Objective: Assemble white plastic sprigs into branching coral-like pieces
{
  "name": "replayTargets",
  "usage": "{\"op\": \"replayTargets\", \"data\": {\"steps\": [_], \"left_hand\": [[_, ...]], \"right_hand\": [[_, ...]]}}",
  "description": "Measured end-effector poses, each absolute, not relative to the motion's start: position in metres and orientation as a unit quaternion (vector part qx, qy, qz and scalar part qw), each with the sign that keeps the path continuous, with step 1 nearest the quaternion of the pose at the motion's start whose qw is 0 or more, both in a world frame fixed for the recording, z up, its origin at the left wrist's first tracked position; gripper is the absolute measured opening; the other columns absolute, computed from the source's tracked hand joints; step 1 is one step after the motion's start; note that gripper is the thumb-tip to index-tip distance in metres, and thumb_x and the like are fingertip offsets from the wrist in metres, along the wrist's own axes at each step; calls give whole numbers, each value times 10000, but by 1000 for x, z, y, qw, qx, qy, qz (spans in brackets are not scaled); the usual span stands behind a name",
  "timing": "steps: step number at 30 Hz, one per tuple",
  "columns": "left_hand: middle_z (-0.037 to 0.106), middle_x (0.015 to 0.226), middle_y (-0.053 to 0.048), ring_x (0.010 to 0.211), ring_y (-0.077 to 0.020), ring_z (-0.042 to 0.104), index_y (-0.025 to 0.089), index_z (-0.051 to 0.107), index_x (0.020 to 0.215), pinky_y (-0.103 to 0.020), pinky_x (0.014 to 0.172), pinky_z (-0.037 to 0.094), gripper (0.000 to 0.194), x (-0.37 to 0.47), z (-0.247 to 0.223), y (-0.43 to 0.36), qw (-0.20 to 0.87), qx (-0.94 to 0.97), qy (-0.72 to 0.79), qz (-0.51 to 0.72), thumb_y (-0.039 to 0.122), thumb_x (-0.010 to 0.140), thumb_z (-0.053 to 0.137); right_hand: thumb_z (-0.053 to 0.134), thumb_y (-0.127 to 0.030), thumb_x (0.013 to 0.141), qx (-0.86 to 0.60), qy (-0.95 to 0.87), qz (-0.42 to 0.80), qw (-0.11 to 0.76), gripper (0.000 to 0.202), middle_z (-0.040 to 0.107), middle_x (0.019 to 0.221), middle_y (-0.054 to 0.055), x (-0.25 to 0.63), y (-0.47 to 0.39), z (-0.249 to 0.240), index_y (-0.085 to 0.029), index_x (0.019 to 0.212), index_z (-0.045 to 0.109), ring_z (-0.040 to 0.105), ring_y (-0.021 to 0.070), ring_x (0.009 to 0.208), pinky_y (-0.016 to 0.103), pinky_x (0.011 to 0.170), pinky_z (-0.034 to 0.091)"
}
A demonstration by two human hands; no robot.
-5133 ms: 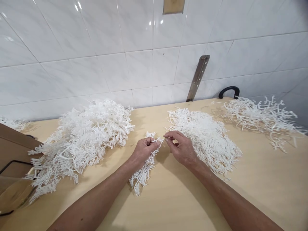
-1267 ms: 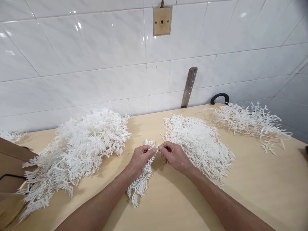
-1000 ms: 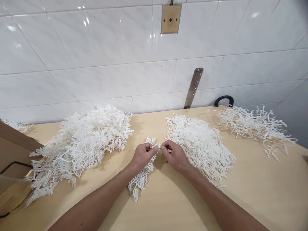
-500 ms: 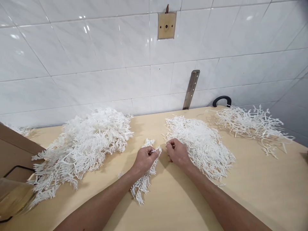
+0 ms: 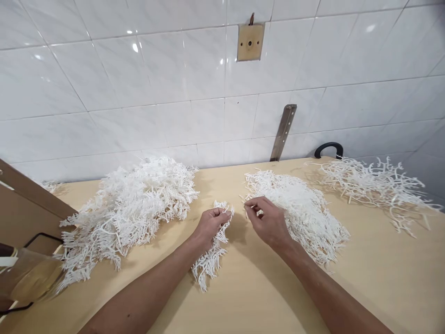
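Note:
My left hand pinches a small white branched piece between thumb and fingers, over a narrow strip of white branched pieces on the table. To its right, my right hand has its thumb and index finger curled close together at the left edge of a pile of fine white pieces. Whatever those fingertips hold, if anything, is too small to make out. A larger, fluffy white pile lies left of my left hand.
A loose heap of longer white branches lies at the right. Against the tiled wall stand a metal strip and a black curved handle. A brown board and a clear container are at the left.
The view has shifted, moving the scene slightly right. My right hand has moved a little away from my left hand, and its fingers have changed from a tighter curl. My left hand keeps its pinch.

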State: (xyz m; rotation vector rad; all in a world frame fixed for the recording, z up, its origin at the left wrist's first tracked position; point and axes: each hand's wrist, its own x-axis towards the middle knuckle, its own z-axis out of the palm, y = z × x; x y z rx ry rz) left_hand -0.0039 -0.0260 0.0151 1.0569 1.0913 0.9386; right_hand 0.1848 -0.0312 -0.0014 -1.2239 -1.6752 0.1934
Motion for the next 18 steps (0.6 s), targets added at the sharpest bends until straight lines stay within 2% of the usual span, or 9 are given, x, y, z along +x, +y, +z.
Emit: {"op": "replayTargets", "data": {"steps": [6,18], "left_hand": [[497,586,28,571,-101,409,161,569,605,-241,569,324,397,-4,24,-25,658,440,468,394,446,560,842],[475,553,33,487,-73,380,158,597,615,-234,470,265,310,-9,13,-20,702,460,434,327,373,622,819]], "right_hand": [[528,-270,923,-439,-741,143,488,142,661,974,77,172,-39,-1,-230,945,662,604,148,653,278,515,522],[541,-245,937,-397,-773,163,468,147,666,1009,76,180,-37,-1,-234,937,687,630,149,717,282,606,550]]}}
